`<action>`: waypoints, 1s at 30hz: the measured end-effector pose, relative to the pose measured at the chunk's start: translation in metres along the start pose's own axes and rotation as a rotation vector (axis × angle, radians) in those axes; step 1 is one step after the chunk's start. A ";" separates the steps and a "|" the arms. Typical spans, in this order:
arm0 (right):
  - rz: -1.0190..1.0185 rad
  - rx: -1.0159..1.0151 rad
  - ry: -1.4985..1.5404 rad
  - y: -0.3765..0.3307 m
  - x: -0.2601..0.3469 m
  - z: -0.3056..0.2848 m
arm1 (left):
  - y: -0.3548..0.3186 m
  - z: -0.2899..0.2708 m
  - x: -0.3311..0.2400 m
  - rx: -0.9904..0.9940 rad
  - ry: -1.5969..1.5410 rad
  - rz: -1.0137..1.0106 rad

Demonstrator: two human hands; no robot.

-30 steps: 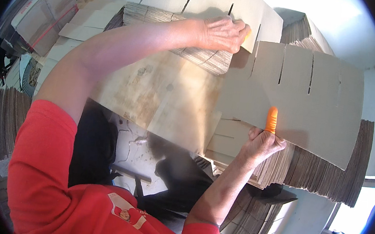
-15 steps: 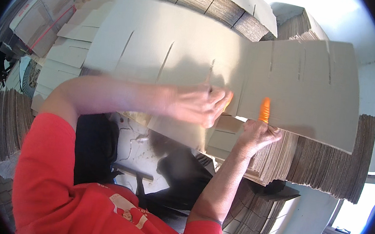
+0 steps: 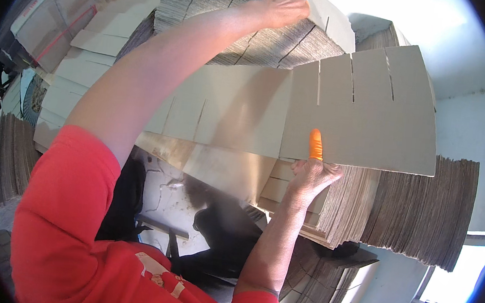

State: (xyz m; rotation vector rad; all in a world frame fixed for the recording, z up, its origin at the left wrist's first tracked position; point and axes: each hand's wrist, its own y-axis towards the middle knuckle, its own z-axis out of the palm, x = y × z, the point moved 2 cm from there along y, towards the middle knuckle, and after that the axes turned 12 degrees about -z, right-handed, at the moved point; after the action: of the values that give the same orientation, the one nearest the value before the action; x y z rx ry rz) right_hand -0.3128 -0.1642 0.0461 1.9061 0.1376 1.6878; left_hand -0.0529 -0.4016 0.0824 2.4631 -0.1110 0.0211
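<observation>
The left hand (image 3: 282, 6) had risen from the slotted cardboard sheet (image 3: 363, 110) to the far stack (image 3: 253, 36), its grip closing on a new sheet's (image 3: 331, 20) edge. The right hand (image 3: 310, 172), with an orange finger cot (image 3: 315, 144), pinched the slotted sheet's lower edge above the near stack (image 3: 412, 209).

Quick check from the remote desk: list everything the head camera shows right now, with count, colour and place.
slotted cardboard sheet: one, grey-brown, held flat at centre right
second slotted sheet: one, grey-brown, centre, under the left forearm
far cardboard stack: one, brown edges, top centre
near cardboard stack: one, brown edges, right
loose flat sheets: several, pale, upper left
orange finger cot: one, on a right-hand finger
left hand: on the far stack's top sheet
right hand: gripping the held sheet's near edge
</observation>
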 end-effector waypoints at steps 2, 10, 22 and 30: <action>-0.033 0.064 0.027 -0.001 -0.008 -0.003 | 0.008 0.012 0.013 -0.167 0.104 -0.007; 0.029 -0.015 -0.013 -0.003 0.015 0.004 | -0.015 -0.044 -0.020 -0.166 0.018 0.341; -0.017 0.050 0.063 -0.005 0.010 -0.005 | -0.074 -0.070 -0.034 -0.196 0.143 0.574; 0.023 -0.001 0.105 -0.001 0.013 0.004 | -0.113 -0.081 -0.048 -0.336 -0.025 0.726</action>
State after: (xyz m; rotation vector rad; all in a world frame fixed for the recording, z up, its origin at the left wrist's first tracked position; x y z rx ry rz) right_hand -0.3068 -0.1593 0.0569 1.8252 0.1559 1.8034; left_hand -0.0902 -0.2595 0.0734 1.9700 -0.9306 0.2615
